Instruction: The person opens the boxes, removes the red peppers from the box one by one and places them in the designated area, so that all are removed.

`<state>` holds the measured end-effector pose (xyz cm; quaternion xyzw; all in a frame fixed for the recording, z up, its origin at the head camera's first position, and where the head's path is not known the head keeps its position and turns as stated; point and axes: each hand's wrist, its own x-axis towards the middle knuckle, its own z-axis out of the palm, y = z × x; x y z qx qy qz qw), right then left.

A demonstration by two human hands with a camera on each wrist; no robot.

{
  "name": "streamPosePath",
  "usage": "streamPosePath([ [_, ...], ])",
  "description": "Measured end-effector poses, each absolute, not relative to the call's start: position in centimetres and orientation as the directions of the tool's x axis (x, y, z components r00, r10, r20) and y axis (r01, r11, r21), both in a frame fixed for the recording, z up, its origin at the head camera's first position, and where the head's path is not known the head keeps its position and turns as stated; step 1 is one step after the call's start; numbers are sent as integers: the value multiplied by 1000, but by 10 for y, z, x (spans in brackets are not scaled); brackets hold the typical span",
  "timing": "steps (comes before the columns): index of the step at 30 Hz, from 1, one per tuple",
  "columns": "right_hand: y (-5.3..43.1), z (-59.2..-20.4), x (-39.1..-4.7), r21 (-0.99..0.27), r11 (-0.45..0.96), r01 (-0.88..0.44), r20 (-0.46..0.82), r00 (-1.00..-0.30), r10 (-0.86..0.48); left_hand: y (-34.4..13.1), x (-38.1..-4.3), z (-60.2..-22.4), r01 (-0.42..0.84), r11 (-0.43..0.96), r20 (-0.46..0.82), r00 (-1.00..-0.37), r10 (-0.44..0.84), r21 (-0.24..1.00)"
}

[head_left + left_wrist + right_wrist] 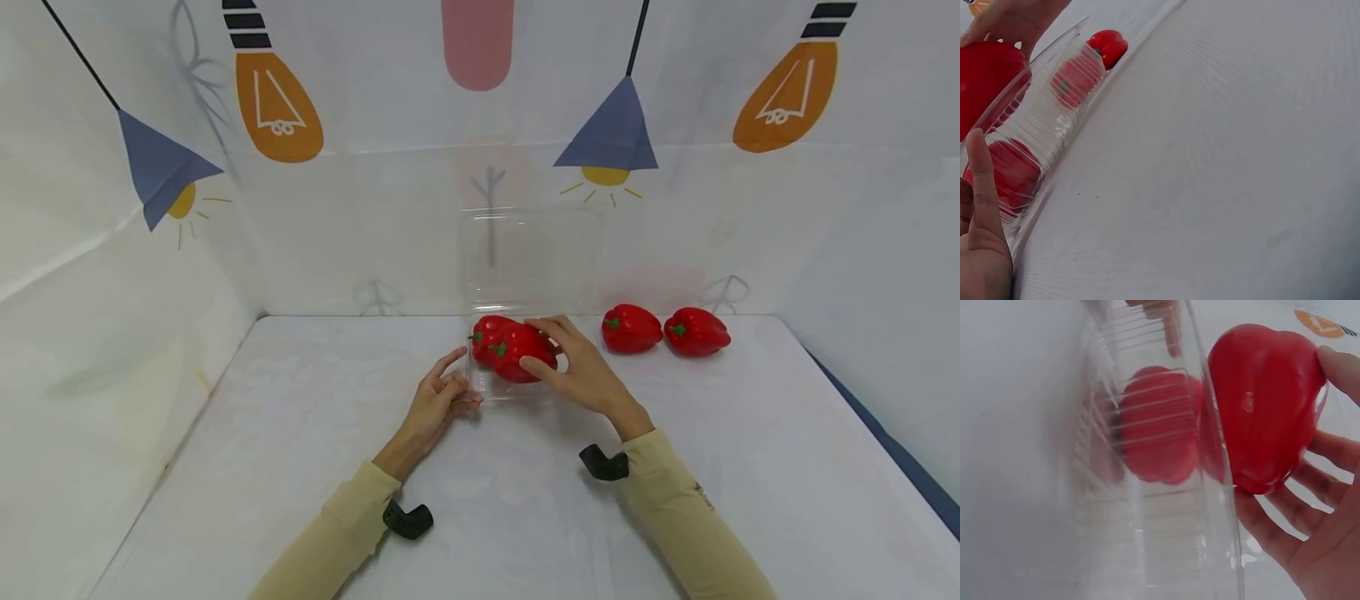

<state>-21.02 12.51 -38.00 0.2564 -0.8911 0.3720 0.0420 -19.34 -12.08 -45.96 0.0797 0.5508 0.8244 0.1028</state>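
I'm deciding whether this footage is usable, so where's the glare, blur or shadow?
Head view: soft shadows beside both sleeves; left wrist view: faint ripple patterns on the white tabletop, darker toward the lower right; right wrist view: small glints on the held pepper, the boxed pepper hazy through the ribbed wall of the clear container.

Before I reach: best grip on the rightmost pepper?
I'd come from above and right, pinching the rightmost pepper across its broad near and far sides: it lies on its side, stem pointing left, and the neighbouring pepper crowds that end.

Beige sleeves [341, 525]; black angular wrist devices [408, 522]; dark marking [703, 497], right sleeve [678, 512].
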Motion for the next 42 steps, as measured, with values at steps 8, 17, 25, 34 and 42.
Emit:
streamPosePath([
  [8, 139, -371, -208, -654, 582, -484, 285, -870, -403, -121, -195, -462, -68, -383, 35, -966, 256, 921],
  [17, 159, -363, -210, -645, 586, -491, 319, -870, -377, -122, -195, -461, -68, -386, 30, -970, 243, 920],
  [25, 171, -362, -209, -648, 612, -452, 283, -890, -357, -122, -194, -460, -87, -383, 15, -967, 256, 920],
  [34, 184, -360, -206, -683, 606, -408, 247, -909, -335, -123, -194, -459, -86, -387, 23, -963, 269, 918],
  [42, 196, -355, -206, -685, 616, -390, 232, -918, -323, -123, -194, -460, -89, -379, 14, -965, 263, 921],
])
